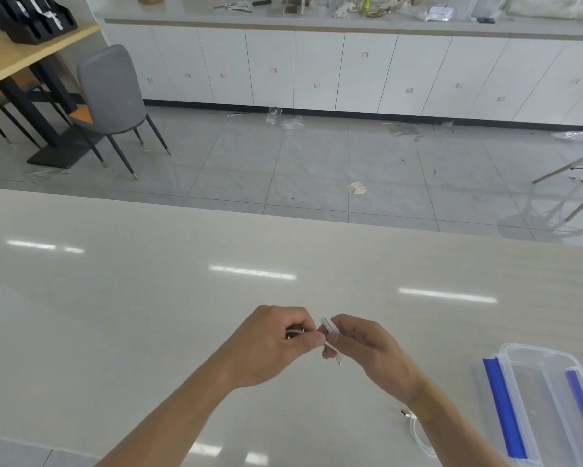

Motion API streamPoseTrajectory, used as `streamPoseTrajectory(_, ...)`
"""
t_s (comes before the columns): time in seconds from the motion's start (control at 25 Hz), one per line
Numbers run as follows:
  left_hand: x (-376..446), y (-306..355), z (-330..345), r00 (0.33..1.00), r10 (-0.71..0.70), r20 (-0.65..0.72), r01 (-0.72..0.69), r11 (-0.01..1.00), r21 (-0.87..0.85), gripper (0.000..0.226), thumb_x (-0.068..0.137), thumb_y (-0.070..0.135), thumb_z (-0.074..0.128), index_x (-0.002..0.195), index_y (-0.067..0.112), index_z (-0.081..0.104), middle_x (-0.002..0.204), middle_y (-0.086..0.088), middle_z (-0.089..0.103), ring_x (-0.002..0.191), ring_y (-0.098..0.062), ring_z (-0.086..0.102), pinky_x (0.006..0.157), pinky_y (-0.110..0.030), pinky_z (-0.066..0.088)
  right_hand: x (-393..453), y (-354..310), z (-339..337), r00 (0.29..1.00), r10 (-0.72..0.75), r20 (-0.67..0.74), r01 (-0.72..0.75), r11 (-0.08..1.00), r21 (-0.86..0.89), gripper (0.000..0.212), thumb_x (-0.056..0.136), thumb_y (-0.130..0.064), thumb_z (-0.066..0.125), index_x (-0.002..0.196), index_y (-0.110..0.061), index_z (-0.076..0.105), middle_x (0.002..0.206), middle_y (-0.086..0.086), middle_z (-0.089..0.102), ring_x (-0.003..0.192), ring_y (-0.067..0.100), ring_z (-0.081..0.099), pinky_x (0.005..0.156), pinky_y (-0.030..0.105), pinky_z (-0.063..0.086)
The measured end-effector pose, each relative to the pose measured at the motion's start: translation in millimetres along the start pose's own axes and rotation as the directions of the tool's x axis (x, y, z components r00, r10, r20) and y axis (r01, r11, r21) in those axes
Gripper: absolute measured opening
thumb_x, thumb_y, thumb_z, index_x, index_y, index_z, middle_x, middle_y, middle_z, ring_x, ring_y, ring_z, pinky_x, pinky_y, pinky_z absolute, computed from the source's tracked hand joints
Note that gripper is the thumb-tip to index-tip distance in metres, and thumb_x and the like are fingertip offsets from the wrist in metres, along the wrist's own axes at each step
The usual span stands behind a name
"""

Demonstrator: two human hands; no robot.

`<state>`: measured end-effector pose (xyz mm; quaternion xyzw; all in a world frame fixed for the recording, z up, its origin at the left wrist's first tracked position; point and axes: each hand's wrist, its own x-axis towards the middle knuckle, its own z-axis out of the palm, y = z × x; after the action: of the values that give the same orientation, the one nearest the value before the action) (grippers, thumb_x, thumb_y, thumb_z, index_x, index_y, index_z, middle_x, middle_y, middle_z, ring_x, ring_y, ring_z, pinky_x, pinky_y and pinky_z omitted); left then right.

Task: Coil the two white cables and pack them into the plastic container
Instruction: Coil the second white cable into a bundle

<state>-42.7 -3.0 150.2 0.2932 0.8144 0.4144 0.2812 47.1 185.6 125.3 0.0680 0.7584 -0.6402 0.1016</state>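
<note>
Both hands pinch one white cable (329, 328) above the table (148, 298): left hand (273, 345) closed around its bundled loops, right hand (367, 352) gripping folded strands between thumb and fingertips, a plug tip poking out below. Second cable (418, 433) lies loose on the table, just left of the plastic container (553, 399), partly hidden under the right forearm. Container sits near the table's right edge, with two blue strips.

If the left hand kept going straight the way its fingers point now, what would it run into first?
The left hand points rightward at the coiled white cable it is pinching, so it would meet that first and, right behind it, the right hand. The two hands look almost touching, though depth is hard to judge.
</note>
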Motion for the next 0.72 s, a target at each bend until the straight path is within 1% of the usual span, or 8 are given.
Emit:
streamPoseTrajectory(0.12, 2, -1, -10, 0.999, 0.038, 0.038, -0.038, 0.999, 0.010, 0.017, 0.088, 0.042, 0.068, 0.078, 0.029, 0.068, 0.060, 0.010, 0.056, 0.052, -0.005, 0.041, 0.051, -0.014, 0.034, -2, -4, 1, 0.998, 0.005, 0.065, -0.006, 1.000, 0.029, 0.018, 0.092, -0.031, 0.057, 0.077, -0.028, 0.068, 0.077, -0.004, 0.069, 0.075, 0.011, 0.061, 0.076, 0.030, 0.046)
streamPoseTrajectory(0.24, 4, -2, -18, 0.997, 0.059, 0.049, -0.059, 0.998, 0.003, 0.016, 0.087, 0.044, 0.071, 0.077, 0.032, 0.068, 0.062, 0.009, 0.057, 0.053, -0.004, 0.041, 0.051, -0.014, 0.036, -3, -5, 0, 0.993, -0.011, 0.120, -0.003, 0.993, 0.116, 0.025, 0.088, -0.036, 0.064, 0.085, -0.011, 0.069, 0.080, 0.002, 0.067, 0.075, 0.014, 0.061, 0.071, 0.026, 0.045)
streamPoseTrajectory(0.28, 5, -3, -20, 0.997, 0.062, 0.051, -0.062, 0.998, -0.002, 0.015, 0.086, 0.044, 0.071, 0.077, 0.033, 0.068, 0.062, 0.010, 0.057, 0.053, -0.003, 0.042, 0.052, -0.014, 0.036, -3, -4, 0, 0.990, -0.012, 0.141, -0.006, 0.991, 0.130, 0.027, 0.087, -0.036, 0.066, 0.084, -0.010, 0.068, 0.079, 0.001, 0.067, 0.074, 0.015, 0.061, 0.069, 0.025, 0.045)
streamPoseTrajectory(0.32, 5, -4, -23, 0.996, 0.066, 0.053, -0.065, 0.998, -0.010, 0.014, 0.086, 0.043, 0.072, 0.077, 0.033, 0.068, 0.062, 0.011, 0.057, 0.054, -0.003, 0.043, 0.053, -0.014, 0.037, -3, -3, 0, 0.988, -0.015, 0.155, -0.008, 0.989, 0.146, 0.024, 0.087, -0.036, 0.066, 0.082, -0.012, 0.068, 0.076, -0.002, 0.067, 0.074, 0.016, 0.061, 0.070, 0.026, 0.045)
streamPoseTrajectory(0.4, 7, -6, -27, 0.996, 0.071, 0.050, -0.069, 0.997, -0.039, 0.012, 0.087, 0.040, 0.072, 0.078, 0.032, 0.069, 0.066, 0.007, 0.060, 0.058, -0.003, 0.046, 0.055, -0.014, 0.038, -3, -1, -1, 0.985, -0.027, 0.172, -0.008, 0.979, 0.203, 0.016, 0.091, -0.029, 0.063, 0.079, -0.019, 0.067, 0.070, -0.005, 0.064, 0.072, 0.017, 0.059, 0.078, 0.034, 0.047)
streamPoseTrajectory(0.48, 7, -8, -29, 0.997, 0.071, 0.042, -0.068, 0.995, -0.067, 0.010, 0.088, 0.037, 0.071, 0.080, 0.031, 0.069, 0.070, 0.005, 0.063, 0.061, -0.003, 0.049, 0.058, -0.014, 0.040, -2, 1, -2, 0.979, -0.043, 0.200, -0.017, 0.957, 0.289, 0.018, 0.093, -0.024, 0.061, 0.077, -0.017, 0.066, 0.067, -0.004, 0.058, 0.066, 0.017, 0.055, 0.085, 0.040, 0.050)
streamPoseTrajectory(0.6, 8, -10, -27, 0.994, 0.100, 0.037, -0.095, 0.988, -0.119, 0.011, 0.089, 0.031, 0.071, 0.079, 0.033, 0.069, 0.071, 0.016, 0.065, 0.063, 0.001, 0.053, 0.061, -0.009, 0.041, -2, 0, -3, 0.968, -0.054, 0.246, -0.059, 0.901, 0.430, 0.021, 0.092, -0.023, 0.062, 0.079, -0.008, 0.063, 0.066, -0.001, 0.048, 0.062, 0.018, 0.048, 0.083, 0.037, 0.052)
streamPoseTrajectory(0.72, 10, -13, -20, 0.987, 0.157, -0.023, -0.158, 0.972, -0.172, 0.011, 0.092, 0.026, 0.068, 0.082, 0.031, 0.069, 0.075, 0.017, 0.065, 0.067, 0.000, 0.054, 0.065, -0.009, 0.041, -2, -1, -3, 0.969, -0.067, 0.237, -0.064, 0.860, 0.506, 0.021, 0.091, -0.023, 0.063, 0.079, -0.006, 0.064, 0.066, -0.001, 0.045, 0.061, 0.018, 0.048, 0.081, 0.034, 0.053)
